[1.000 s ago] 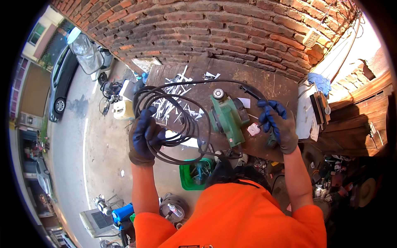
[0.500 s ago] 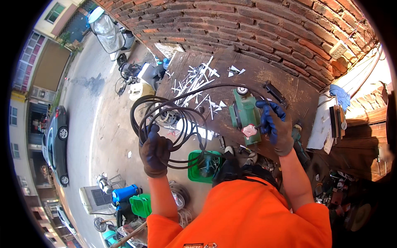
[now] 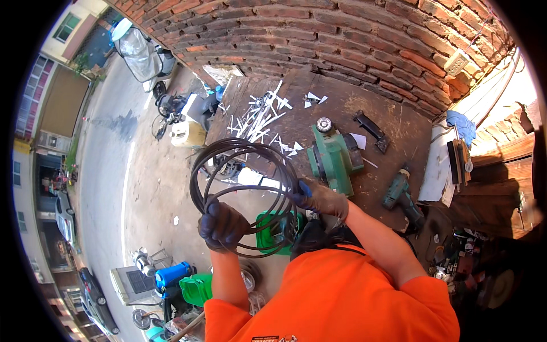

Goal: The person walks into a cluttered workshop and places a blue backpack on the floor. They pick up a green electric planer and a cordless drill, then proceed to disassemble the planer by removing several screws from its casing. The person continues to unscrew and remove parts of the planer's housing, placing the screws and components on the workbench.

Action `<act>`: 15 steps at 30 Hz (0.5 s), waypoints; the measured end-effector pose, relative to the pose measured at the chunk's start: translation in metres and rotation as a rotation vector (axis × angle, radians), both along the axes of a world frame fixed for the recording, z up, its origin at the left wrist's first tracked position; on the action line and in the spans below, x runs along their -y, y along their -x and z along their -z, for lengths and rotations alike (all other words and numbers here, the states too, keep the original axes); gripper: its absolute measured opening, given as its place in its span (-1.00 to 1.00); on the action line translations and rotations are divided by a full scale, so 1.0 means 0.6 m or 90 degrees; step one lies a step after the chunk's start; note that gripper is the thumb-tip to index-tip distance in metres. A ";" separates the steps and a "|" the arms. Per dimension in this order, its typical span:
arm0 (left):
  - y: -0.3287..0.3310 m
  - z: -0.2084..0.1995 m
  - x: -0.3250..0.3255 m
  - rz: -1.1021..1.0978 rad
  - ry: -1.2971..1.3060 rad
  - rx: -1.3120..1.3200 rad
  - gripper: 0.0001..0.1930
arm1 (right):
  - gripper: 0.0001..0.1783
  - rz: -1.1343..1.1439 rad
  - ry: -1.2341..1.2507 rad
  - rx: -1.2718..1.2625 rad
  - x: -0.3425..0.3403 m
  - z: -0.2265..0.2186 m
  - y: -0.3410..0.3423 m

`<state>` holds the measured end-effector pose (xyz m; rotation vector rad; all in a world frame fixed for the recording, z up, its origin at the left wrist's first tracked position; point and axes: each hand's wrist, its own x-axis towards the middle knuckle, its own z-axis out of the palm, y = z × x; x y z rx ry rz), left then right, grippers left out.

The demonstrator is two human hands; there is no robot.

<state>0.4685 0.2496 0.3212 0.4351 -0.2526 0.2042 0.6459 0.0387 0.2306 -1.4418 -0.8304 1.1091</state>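
Observation:
A dark cable, wound in several loose loops, makes a coil [image 3: 206, 165] in front of me, off the near left edge of the workbench. My left hand [image 3: 223, 226], in a dark work glove, is closed around the coil's lower left side. At the right side of the loops, my gloved right hand [image 3: 320, 199] has its fingers closed on the cable. Just beyond the right hand, a green power tool [image 3: 336, 159] with a round knob rests on the brown workbench [image 3: 387, 119]. A teal cordless drill [image 3: 397, 194] lies to its right.
White offcuts [image 3: 259, 122] litter the bench beside a black handle-like part [image 3: 371, 131]. A brick wall [image 3: 342, 45] rises behind. Below the coil stands a green bin [image 3: 266, 236]. A blue tank [image 3: 172, 275] and another green bin [image 3: 196, 289] stand lower left. Parked cars line the road.
My right hand has come left from over the green tool to the coil, bringing the stretched cable into the loops. The coil sits slightly further right, and the drill is now uncovered.

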 end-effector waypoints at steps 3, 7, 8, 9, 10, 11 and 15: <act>0.004 0.028 0.004 0.038 -0.003 0.014 -0.80 | 0.02 0.049 -0.192 -0.343 -0.018 0.042 0.020; 0.027 0.086 -0.011 -0.056 -0.006 -0.049 -0.77 | -0.19 0.053 -0.107 -0.244 -0.024 -0.082 -0.001; 0.026 0.089 -0.007 -0.073 -0.041 -0.081 -0.75 | -0.26 0.104 -0.088 -0.190 -0.033 -0.091 -0.007; 0.025 0.093 -0.002 -0.090 -0.077 -0.112 -0.73 | -0.33 0.156 -0.069 -0.135 -0.041 -0.096 -0.011; 0.025 0.098 0.002 -0.109 -0.112 -0.141 -0.71 | -0.40 0.205 -0.048 -0.077 -0.045 -0.104 -0.019; 0.020 0.100 0.006 -0.120 -0.119 -0.190 -0.64 | -0.56 0.205 0.006 -0.046 -0.045 -0.132 -0.034; 0.027 0.125 -0.003 -0.431 -0.402 -0.534 -0.16 | -0.53 0.097 0.039 0.122 -0.034 -0.231 -0.072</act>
